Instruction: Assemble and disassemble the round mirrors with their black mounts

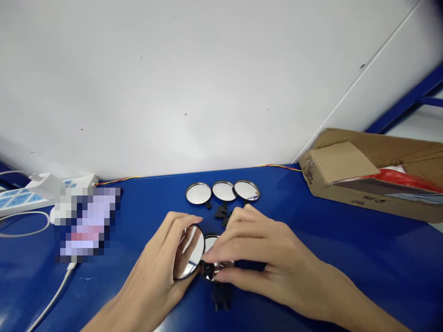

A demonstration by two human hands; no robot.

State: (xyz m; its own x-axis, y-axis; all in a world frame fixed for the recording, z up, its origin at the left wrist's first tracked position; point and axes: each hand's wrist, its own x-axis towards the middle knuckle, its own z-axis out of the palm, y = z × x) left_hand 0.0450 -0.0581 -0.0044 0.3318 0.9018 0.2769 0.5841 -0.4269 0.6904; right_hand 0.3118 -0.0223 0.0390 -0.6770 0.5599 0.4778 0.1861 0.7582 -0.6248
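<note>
My left hand (164,258) is closed around the rim of a round black-edged mirror (192,253), tilted with its glass up. My right hand (259,251) pinches a small black fitting (208,268) at this mirror's right edge, between thumb and fingers. Another round mirror (212,240) lies behind the fitting, partly hidden by my right hand. A black clamp-like part (222,295) is just below, dark and blurred. Farther back are three round mirrors in a row: left (198,193), middle (224,191) and right (247,190). Black clamp parts (220,212) lie in front of them, partly covered by my right hand.
A blue tabletop (155,198) meets a white wall (207,92). On the right stands an open cardboard box (346,161) with red material inside. At left are a power strip (29,196), a blurred-out phone (92,221) and a white cable (51,299).
</note>
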